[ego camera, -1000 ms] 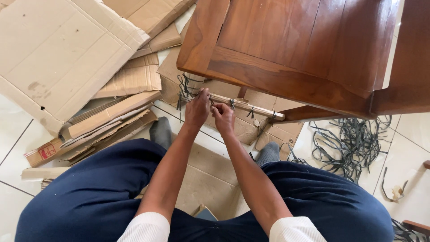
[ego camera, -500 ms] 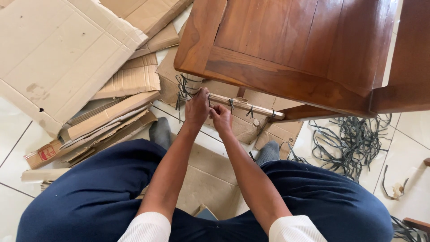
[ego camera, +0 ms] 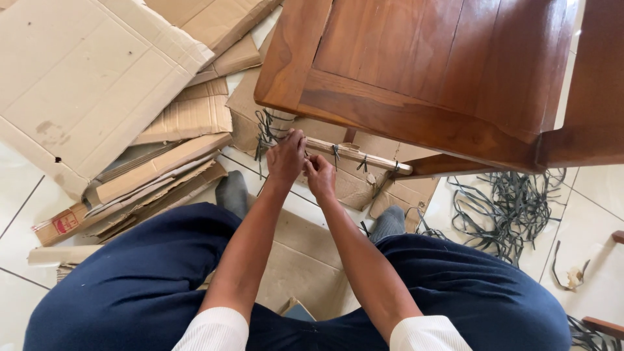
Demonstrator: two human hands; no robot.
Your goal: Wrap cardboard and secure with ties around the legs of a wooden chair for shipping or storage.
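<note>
Both hands, left hand (ego camera: 286,158) and right hand (ego camera: 321,177), are pinching a dark rubber tie (ego camera: 305,155) around the paper-wrapped wooden rung (ego camera: 354,155) beneath the brown wooden chair (ego camera: 422,71); tightening calls for firm pull

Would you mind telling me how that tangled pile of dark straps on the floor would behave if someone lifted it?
The strap pile would probably be floppy: its thin bands lie in loose curls on the tiled floor. It looks light for its bulk. Being tangled, it would likely rise as a clump, trailing loops.
</note>
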